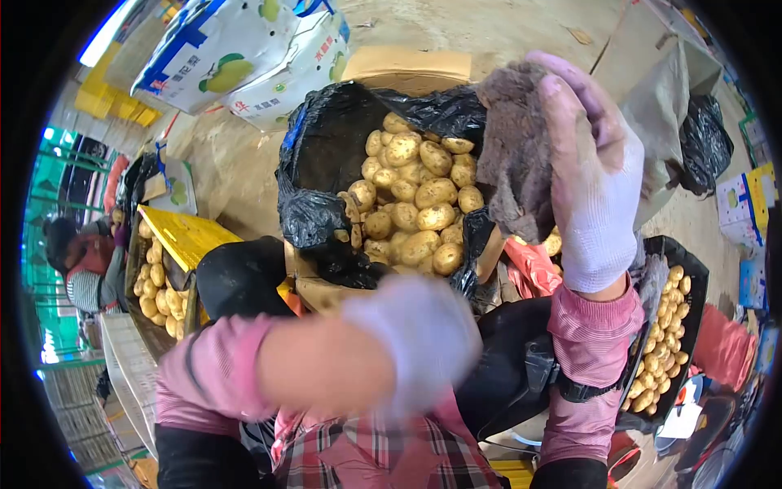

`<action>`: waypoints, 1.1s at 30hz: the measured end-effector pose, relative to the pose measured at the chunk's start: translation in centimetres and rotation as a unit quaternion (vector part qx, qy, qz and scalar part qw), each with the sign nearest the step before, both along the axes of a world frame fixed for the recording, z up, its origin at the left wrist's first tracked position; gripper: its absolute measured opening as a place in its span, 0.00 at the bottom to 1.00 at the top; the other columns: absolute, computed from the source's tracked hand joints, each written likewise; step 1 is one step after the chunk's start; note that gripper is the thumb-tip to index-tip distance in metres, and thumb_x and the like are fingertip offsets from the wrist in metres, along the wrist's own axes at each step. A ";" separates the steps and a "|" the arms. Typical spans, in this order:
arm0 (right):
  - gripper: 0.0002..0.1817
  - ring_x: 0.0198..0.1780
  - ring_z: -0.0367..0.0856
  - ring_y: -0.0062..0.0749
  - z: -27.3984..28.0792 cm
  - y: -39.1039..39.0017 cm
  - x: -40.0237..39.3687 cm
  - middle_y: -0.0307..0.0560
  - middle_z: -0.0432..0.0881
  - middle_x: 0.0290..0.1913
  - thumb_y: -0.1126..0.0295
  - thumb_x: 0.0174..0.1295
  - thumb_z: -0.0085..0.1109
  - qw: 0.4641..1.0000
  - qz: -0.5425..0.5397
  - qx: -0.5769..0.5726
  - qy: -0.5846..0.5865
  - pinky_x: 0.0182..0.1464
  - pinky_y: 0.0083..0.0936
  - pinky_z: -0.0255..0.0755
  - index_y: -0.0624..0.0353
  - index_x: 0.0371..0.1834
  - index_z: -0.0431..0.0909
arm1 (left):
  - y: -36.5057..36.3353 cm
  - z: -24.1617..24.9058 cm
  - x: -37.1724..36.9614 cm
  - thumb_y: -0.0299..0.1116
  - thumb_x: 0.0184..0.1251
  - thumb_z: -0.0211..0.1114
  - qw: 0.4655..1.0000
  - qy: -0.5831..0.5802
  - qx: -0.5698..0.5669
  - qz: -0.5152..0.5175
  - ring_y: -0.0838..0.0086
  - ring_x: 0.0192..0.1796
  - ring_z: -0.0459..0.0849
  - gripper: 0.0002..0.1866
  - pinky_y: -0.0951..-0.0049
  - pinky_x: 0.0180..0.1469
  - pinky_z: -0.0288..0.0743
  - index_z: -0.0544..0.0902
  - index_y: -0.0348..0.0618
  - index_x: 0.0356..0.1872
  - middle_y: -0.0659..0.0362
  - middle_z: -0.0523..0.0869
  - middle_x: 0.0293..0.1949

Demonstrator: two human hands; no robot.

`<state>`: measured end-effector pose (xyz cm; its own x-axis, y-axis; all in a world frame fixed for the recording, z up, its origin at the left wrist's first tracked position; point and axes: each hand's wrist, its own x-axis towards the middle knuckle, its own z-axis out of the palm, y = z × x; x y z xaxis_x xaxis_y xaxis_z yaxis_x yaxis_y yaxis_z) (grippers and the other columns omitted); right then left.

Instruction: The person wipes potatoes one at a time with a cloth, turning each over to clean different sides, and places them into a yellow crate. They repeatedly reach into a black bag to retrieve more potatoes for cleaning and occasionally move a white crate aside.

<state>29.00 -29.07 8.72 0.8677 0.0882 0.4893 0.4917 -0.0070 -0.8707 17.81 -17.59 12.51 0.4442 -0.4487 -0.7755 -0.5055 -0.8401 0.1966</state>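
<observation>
My right hand (593,175), in a white and purple glove, is raised at the right, its fingers closed on a grubby grey-brown cloth (515,151). Blurred by motion, my gloved left hand (428,342) passes in front of my body; its fingers and anything in them cannot be made out. Just beyond it stands a cardboard box (407,63) lined with black plastic (314,216). Many yellow potatoes (419,191) are heaped inside, mostly toward the right of the liner. The cloth hangs over the box's right side.
White printed fruit cartons (216,61) stand at upper left. More potatoes (660,342) fill a dark crate at right; others (159,281) lie in a container at left, beside a yellow panel (183,236). Another person (85,265) sits at far left. A red bag (533,269) lies near my right knee.
</observation>
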 end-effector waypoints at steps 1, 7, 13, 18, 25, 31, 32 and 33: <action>0.13 0.37 0.80 0.17 0.0 0.1 0.2 0.43 0.87 0.35 0.68 0.70 0.60 1.000 -0.008 0.003 -0.015 0.44 0.17 0.75 0.69 0.47 0.83 | 1.7 -2.2 2.0 0.42 0.48 0.75 0.996 0.013 -0.045 0.073 0.56 0.36 0.90 0.12 0.62 0.37 0.84 0.89 0.44 0.28 0.50 0.89 0.30; 0.12 0.31 0.76 0.17 -0.2 0.8 0.1 0.43 0.83 0.29 0.65 0.68 0.60 1.000 -0.005 -0.025 -0.018 0.39 0.19 0.74 0.64 0.43 0.84 | 3.4 -17.4 6.5 0.37 0.53 0.68 0.981 0.044 -0.050 0.183 0.51 0.55 0.85 0.38 0.56 0.52 0.80 0.69 0.44 0.69 0.43 0.86 0.52; 0.15 0.45 0.81 0.21 -0.7 2.4 0.6 0.43 0.85 0.43 0.68 0.72 0.58 0.998 0.055 -0.004 0.001 0.52 0.19 0.73 0.71 0.53 0.80 | 3.0 -23.5 7.8 0.41 0.48 0.73 0.993 -0.003 -0.049 0.111 0.57 0.48 0.89 0.21 0.57 0.47 0.82 0.89 0.42 0.44 0.51 0.90 0.44; 0.15 0.52 0.79 0.22 -1.5 2.9 1.9 0.45 0.84 0.48 0.70 0.73 0.55 0.998 0.027 -0.046 0.027 0.60 0.22 0.70 0.70 0.55 0.80 | 9.1 -18.1 6.7 0.38 0.48 0.74 0.944 -0.021 -0.205 0.258 0.58 0.51 0.86 0.38 0.62 0.54 0.79 0.74 0.50 0.66 0.52 0.86 0.51; 0.25 0.62 0.75 0.29 0.3 5.6 -0.4 0.50 0.76 0.64 0.66 0.69 0.56 0.993 0.107 0.030 0.038 0.68 0.27 0.65 0.68 0.66 0.71 | 17.0 -8.2 -0.3 0.25 0.67 0.65 0.463 0.047 -0.675 0.572 0.67 0.58 0.81 0.32 0.67 0.57 0.82 0.65 0.49 0.71 0.55 0.78 0.57; 0.29 0.67 0.75 0.45 -1.5 13.2 -6.3 0.54 0.74 0.68 0.67 0.60 0.63 0.947 0.287 -0.087 -0.117 0.73 0.39 0.63 0.64 0.66 0.74 | 17.2 -12.0 -1.0 0.38 0.78 0.52 0.210 0.127 -0.841 0.482 0.68 0.64 0.77 0.22 0.63 0.67 0.72 0.69 0.41 0.68 0.55 0.77 0.64; 0.28 0.67 0.74 0.49 -2.8 14.3 -6.1 0.56 0.75 0.67 0.68 0.60 0.62 0.889 0.239 -0.273 -0.280 0.73 0.42 0.63 0.61 0.65 0.75 | 16.3 -13.8 -1.5 0.37 0.79 0.50 0.246 0.022 -0.830 0.500 0.68 0.65 0.77 0.21 0.62 0.69 0.70 0.70 0.41 0.68 0.54 0.77 0.64; 0.27 0.67 0.74 0.51 -3.8 15.3 -6.1 0.57 0.75 0.66 0.68 0.61 0.62 0.887 0.210 -0.294 -0.289 0.73 0.43 0.63 0.60 0.65 0.75 | 16.8 -15.3 -1.6 0.37 0.79 0.49 0.304 -0.038 -0.818 0.486 0.68 0.65 0.77 0.20 0.63 0.69 0.70 0.71 0.41 0.67 0.54 0.77 0.63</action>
<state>22.92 -13.75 4.87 0.3171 0.7313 0.6039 0.9213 -0.0862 -0.3793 16.24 -0.80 -2.77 0.9727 0.1662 0.1620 -0.2298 0.5921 0.7724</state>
